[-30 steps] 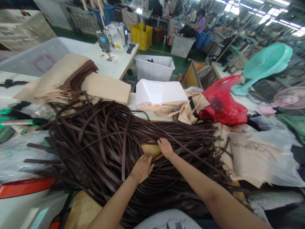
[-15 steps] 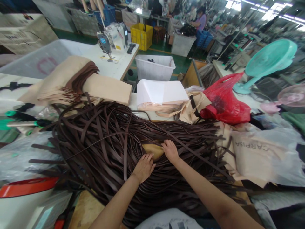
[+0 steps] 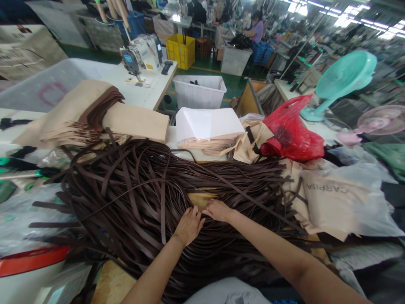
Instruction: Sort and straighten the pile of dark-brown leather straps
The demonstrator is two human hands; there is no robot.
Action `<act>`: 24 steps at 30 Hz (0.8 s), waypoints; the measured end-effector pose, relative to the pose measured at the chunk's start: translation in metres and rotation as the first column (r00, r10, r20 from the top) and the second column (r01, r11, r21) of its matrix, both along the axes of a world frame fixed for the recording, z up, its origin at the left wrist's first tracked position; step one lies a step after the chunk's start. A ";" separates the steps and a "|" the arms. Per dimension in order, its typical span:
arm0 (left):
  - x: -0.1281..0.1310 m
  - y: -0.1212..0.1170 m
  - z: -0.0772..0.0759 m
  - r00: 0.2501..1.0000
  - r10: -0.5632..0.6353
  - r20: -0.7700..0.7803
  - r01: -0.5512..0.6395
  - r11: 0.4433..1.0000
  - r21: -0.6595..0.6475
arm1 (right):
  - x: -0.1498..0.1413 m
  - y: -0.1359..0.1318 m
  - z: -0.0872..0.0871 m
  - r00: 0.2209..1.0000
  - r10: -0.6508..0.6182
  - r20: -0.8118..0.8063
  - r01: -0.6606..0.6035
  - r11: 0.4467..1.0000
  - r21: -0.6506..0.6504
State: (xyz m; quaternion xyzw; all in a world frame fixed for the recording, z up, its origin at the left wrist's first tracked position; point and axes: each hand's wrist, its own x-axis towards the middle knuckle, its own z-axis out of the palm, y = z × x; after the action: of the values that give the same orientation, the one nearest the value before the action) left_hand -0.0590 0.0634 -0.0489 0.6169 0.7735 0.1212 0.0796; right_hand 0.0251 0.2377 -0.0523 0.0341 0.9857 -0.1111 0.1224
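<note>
A large tangled heap of long dark brown strips (image 3: 133,198) covers the work surface in front of me. My left hand (image 3: 189,226) lies on the strips, fingers stretched forward, nothing visibly in its grasp. Just right of it, my right hand (image 3: 220,210) has its fingers curled down, the tips close to the left fingertips. Whatever may be between those right fingers is hidden. A bare tan patch of board (image 3: 200,198) shows through a gap in the strips, just beyond both hands.
Beige panels (image 3: 136,120) and a white-topped stack (image 3: 210,124) line the far edge. A red plastic bag (image 3: 292,131) and bagged beige pieces (image 3: 329,202) are right. Behind stand a sewing machine (image 3: 145,55), a white bin (image 3: 200,93) and a turquoise fan (image 3: 344,76).
My right hand has moved left and nearer to me, from the right side of the tan gap to beside my left hand. The whole view has shifted slightly.
</note>
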 end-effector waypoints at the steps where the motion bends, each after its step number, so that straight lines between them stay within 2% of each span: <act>1: 0.000 0.000 -0.001 1.000 0.001 -0.003 -0.001 1.000 -0.003 | -0.005 0.008 0.001 0.998 -0.063 -0.006 0.063 0.997 0.037; 4: 0.001 0.001 -0.001 1.000 0.009 -0.015 -0.009 1.000 -0.009 | -0.021 0.027 0.000 0.978 -0.206 -0.044 0.210 0.969 0.130; 8: 0.002 0.000 -0.001 0.999 0.014 -0.038 -0.015 1.000 -0.012 | -0.035 0.031 -0.009 0.971 -0.232 -0.051 0.237 0.958 0.163; 13: 0.000 0.000 -0.002 0.999 0.006 -0.047 -0.006 1.000 -0.002 | -0.029 0.022 -0.017 0.963 -0.269 -0.028 0.270 0.949 0.164; 16: -0.001 0.001 -0.002 0.999 -0.014 -0.044 0.015 1.000 0.016 | -0.019 0.011 -0.017 0.977 -0.213 0.004 0.211 0.970 0.124; 19: -0.001 0.002 -0.002 0.998 -0.055 -0.043 0.056 0.998 0.032 | -0.005 -0.007 -0.014 0.999 -0.038 0.026 0.038 0.999 0.018; 21: -0.001 0.003 -0.003 0.996 -0.079 -0.039 0.081 0.996 0.032 | 0.004 -0.016 -0.010 0.997 0.069 0.024 -0.068 0.996 -0.052; 23: -0.001 0.002 -0.003 0.996 -0.088 -0.031 0.089 0.996 0.024 | 0.007 -0.014 -0.006 0.995 0.094 0.015 -0.093 0.993 -0.077; 24: -0.001 0.002 -0.004 0.996 -0.086 -0.028 0.087 0.996 0.018 | 0.006 -0.009 -0.005 0.998 0.067 0.007 -0.066 0.996 -0.067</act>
State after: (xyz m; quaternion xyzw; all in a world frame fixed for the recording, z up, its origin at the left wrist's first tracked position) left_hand -0.0596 0.0656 -0.0526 0.6523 0.7459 0.1165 0.0683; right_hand 0.0310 0.2286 -0.0568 -0.0023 0.9814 -0.1395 0.1316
